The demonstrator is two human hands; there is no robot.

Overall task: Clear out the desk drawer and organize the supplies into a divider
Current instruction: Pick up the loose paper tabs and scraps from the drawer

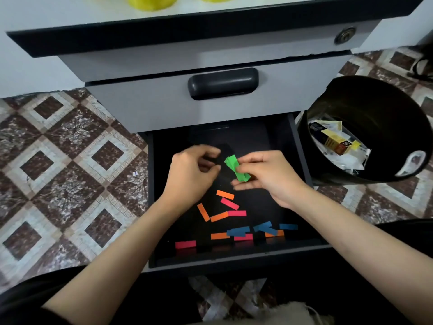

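1. Two hands hover over the open drawer [276,202]; the right hand [269,177] pinches a small bunch of green strips [236,168] above the drawer floor.
2. Just left of that bunch, the left hand [193,172] has its fingers curled, with nothing visible in them.
3. Loose on the floor, nearer the person than both hands: five orange strips [225,194], four pink strips [237,213], and about four overlapping blue strips [288,226].
4. One black bin [398,109] holding wrappers stands right of the drawer.

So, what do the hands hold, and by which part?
Right hand pinches green strips at their lower half; left hand is curled, its hold cannot be told.
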